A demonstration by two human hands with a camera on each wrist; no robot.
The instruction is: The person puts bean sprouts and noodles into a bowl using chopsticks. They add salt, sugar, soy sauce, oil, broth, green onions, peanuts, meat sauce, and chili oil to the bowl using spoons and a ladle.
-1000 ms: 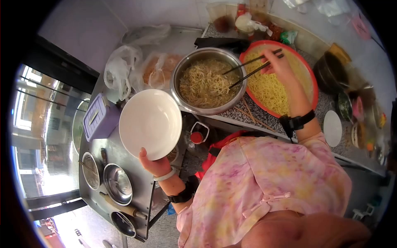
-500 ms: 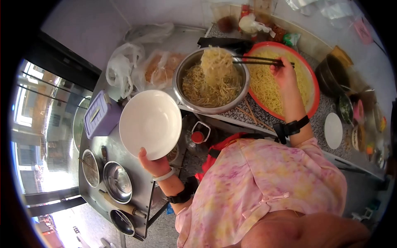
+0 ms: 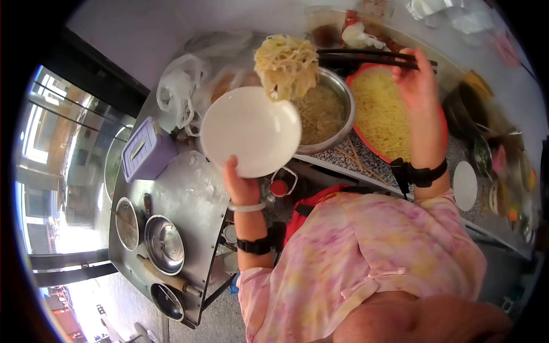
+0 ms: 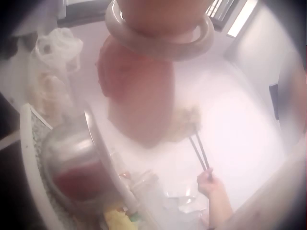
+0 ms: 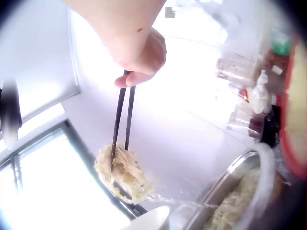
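My left hand (image 3: 241,184) holds a white bowl (image 3: 246,137) by its near rim, the thumb over the edge. The inside of the bowl is bare. Long black chopsticks (image 3: 354,55) are gripped in my right hand (image 3: 416,80). Between their tips hangs a clump of pale, stringy bean sprouts (image 3: 286,66), which overlaps the bowl's far rim in the head view. The right wrist view shows the clump (image 5: 124,172) just above the bowl's edge (image 5: 156,218). Beside the bowl stands a steel pot (image 3: 350,108) with more sprouts in liquid, partly hidden behind bowl and clump.
Yellow noodles (image 3: 380,111) fill a red-rimmed tray (image 3: 444,128) right of the pot. A purple lidded box (image 3: 150,150), steel bowls (image 3: 166,244) and a rolling pin (image 3: 168,275) lie on the left metal table. Plastic bags (image 3: 182,91) sit behind; a red-capped jug (image 3: 278,187) stands below.
The chopsticks have lifted a clump of sprouts out of the pot and carried it up and left. The bowl has moved right and farther away, close against the pot in view.
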